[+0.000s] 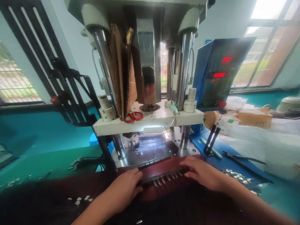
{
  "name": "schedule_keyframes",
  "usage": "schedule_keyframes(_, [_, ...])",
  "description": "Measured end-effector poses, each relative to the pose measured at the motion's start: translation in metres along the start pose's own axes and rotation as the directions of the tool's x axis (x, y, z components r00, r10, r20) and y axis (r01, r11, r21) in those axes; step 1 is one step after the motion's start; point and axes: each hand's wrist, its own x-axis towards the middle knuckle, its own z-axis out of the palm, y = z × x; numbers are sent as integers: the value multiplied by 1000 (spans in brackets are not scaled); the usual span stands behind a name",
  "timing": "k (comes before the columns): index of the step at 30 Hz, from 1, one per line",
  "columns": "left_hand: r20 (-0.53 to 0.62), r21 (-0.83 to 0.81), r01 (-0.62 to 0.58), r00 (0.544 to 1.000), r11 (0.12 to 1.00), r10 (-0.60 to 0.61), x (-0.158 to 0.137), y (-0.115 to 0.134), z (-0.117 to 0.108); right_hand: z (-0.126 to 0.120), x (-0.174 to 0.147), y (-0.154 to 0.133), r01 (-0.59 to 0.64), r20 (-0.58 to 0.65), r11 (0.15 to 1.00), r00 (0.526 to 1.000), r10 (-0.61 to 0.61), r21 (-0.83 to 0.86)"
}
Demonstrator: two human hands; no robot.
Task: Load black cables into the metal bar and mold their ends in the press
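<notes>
My left hand (127,189) and my right hand (200,173) are closed on the two ends of a narrow dark bar (150,180). A row of small shiny metal pieces (162,180) sticks out along the bar's near edge, pointing toward me. The bar is in front of the press, above a dark red surface (152,171). Just beyond it lies another thin dark strip (153,162) with small fittings. A metal die block (151,141) is lit up on the press bed (150,153).
Red-handled scissors (134,117) and folded cardboard (120,72) rest on the press's white plate (154,123). At right are pliers (243,157), a black upright holder (211,140), loose metal pieces (237,176), plastic bags (276,147) and a blue control box (222,68). More pieces (78,200) lie lower left.
</notes>
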Motion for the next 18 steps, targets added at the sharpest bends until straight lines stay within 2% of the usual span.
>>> schedule_keyframes(2, [-13,-8,-1,1000,1000,1,-2,0,1,5,13,3,-5,41,1000,999,5,5])
schedule_keyframes(4, [-38,-48,-4,999,999,3,-4,-3,0,5,19,9,-4,26,1000,1000,4,1])
schedule_keyframes(6, [-103,-149,8,994,989,-23,0,-10,-5,1,26,12,5,-5,1000,1000,-5,9])
schedule_keyframes(7, [-143,-258,22,988,966,-60,4,-16,-7,-2,33,13,5,-32,1000,999,-4,17])
schedule_keyframes(9, [-197,-528,42,966,849,-170,20,-28,-13,-7,52,13,-17,-104,999,994,21,38])
schedule_keyframes(10, [-195,-672,42,953,739,-231,31,-34,-15,-8,65,13,-36,-146,998,988,43,47])
schedule_keyframes(11, [-206,-737,33,940,675,-271,44,-41,-17,-9,80,14,-59,-191,997,979,68,54])
schedule_keyframes(15, [-290,-820,13,853,573,-434,99,-59,-19,0,144,19,-175,-352,983,917,185,60])
schedule_keyframes(18, [-311,-871,-1,775,491,-550,134,-66,-21,11,184,26,-287,-411,954,862,296,84])
